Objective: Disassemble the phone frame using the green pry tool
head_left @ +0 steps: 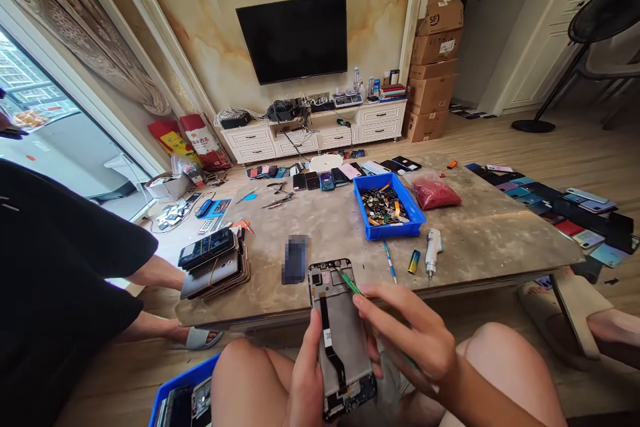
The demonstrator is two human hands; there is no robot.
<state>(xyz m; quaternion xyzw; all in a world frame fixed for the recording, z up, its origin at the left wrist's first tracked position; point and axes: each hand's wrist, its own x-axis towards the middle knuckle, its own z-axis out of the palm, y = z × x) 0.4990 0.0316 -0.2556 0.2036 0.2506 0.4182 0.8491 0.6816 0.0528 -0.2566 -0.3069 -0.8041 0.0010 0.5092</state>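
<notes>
An opened phone (pixel 349 333) with a grey metal frame and a black ribbon cable rests in my left hand (pixel 306 373). The thumb presses along its left edge, and fingertips show at the right edge. My right hand (pixel 407 327) pinches a slim green tool (pixel 349 281), perhaps tweezers or a pry pen. Its tip meets the upper part of the phone, near the camera openings. Just beyond the phone, a blurred dark rectangle (pixel 295 259) lies on the table.
On the table (pixel 260 227) are a blue bin (pixel 390 230) of small parts, a red bag (pixel 436 191), a white electric screwdriver (pixel 433 252), a battery (pixel 414 261) and stacked phones (pixel 213 263). Another person (pixel 60 267) stands at left. A blue crate (pixel 160 400) sits by my left knee.
</notes>
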